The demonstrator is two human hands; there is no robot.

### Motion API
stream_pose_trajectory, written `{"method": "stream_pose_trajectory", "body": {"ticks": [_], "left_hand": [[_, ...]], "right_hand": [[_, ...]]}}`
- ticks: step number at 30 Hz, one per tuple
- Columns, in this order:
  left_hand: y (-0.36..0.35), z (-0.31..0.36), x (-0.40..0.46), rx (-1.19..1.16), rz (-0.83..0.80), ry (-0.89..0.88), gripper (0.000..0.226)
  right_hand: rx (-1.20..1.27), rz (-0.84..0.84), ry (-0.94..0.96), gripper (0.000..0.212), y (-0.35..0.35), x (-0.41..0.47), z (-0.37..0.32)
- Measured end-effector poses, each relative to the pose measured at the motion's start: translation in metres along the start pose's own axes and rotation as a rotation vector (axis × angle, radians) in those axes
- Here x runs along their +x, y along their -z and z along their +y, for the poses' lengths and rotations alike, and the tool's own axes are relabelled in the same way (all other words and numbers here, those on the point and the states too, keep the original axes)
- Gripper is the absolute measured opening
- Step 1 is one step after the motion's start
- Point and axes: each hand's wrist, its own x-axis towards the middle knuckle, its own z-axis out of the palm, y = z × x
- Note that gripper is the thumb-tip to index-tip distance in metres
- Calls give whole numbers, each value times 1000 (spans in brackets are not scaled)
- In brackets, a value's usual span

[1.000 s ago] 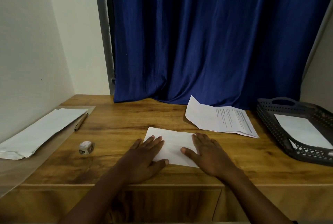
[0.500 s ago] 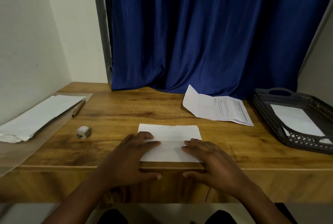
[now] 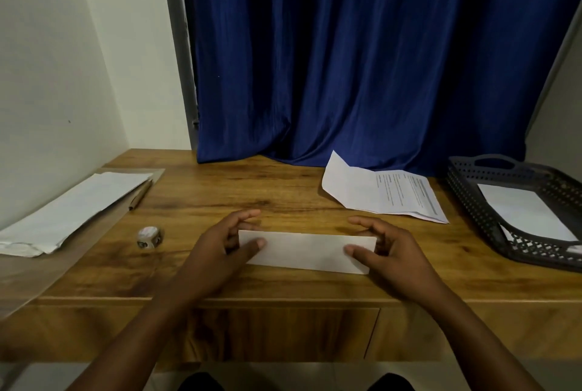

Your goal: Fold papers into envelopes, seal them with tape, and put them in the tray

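A white folded paper lies as a narrow strip near the front of the wooden desk. My left hand grips its left end, thumb on top and fingers behind. My right hand grips its right end the same way. A dark perforated tray stands at the right edge with a white envelope lying in it. A small tape roll sits on the desk left of my left hand.
A printed sheet, partly folded, lies at the back right by the blue curtain. White envelopes are stacked at the left edge with a pen beside them. A wall closes the left side.
The paper went from a wider sheet pressed flat under both palms to a narrow strip. Both hands moved out to its ends and now pinch it.
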Motion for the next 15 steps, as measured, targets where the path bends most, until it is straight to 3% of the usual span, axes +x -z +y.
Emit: {"method": "stream_pose_trajectory", "body": {"ticks": [4, 7, 12, 15], "left_hand": [[-12, -9, 13, 141, 140, 56, 69], [-20, -19, 17, 333, 122, 64, 85], [-22, -19, 19, 441, 57, 104, 79], [-22, -18, 15, 508, 22, 10, 68]], "right_hand": [[-121, 141, -45, 66, -12, 13, 17], [-311, 137, -52, 79, -18, 17, 30], [-337, 99, -48, 73, -19, 19, 34], [-345, 103, -21, 68, -19, 17, 32]]}}
